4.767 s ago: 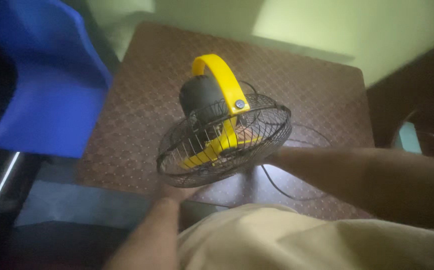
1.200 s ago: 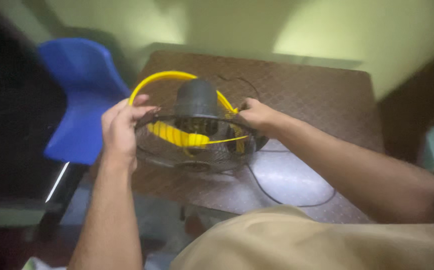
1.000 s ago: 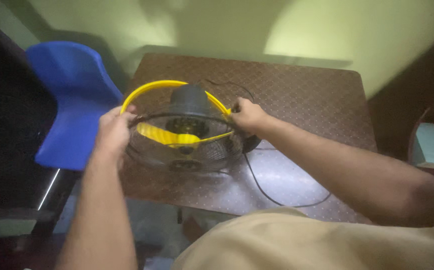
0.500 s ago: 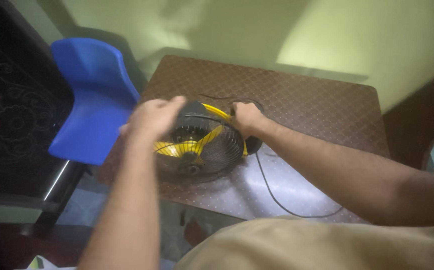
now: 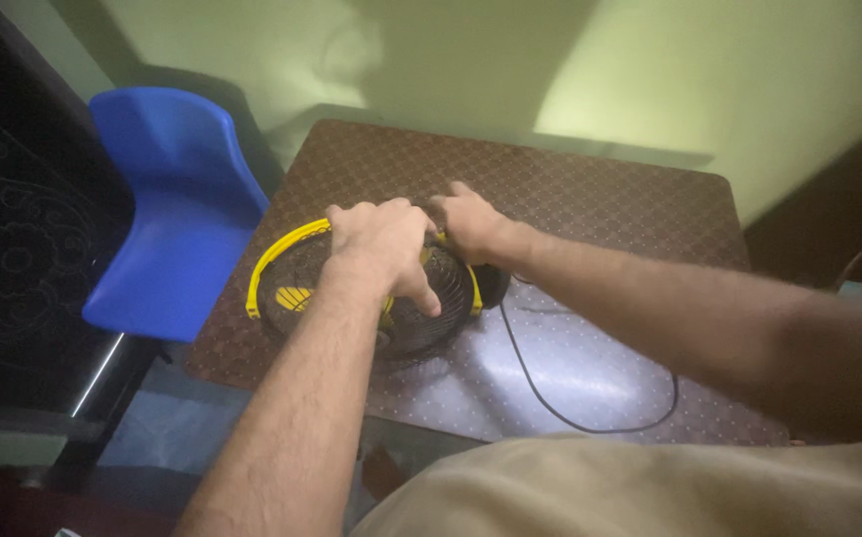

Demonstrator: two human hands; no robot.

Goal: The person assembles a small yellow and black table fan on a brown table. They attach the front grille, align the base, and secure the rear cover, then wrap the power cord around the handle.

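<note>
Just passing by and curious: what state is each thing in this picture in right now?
Fan: lying face up on the table, blades not blurred.
Yellow stand: curved around the fan's left side.
Left hand: spread flat on the fan's wire guard.
Right hand: on the fan's far right edge; grip unclear.
Cord: slack, looping across the table.
Table: covered with a patterned mat.
Blue chair: unoccupied.

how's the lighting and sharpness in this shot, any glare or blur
Head view: dim, greenish light, with a brighter patch on the wall at upper right. Soft glare whitens the table cover near the black cord. A broad shadow falls on the wall behind the blue chair. The left hand and right hand on the fan look slightly soft; the near cloth is out of focus.
</note>
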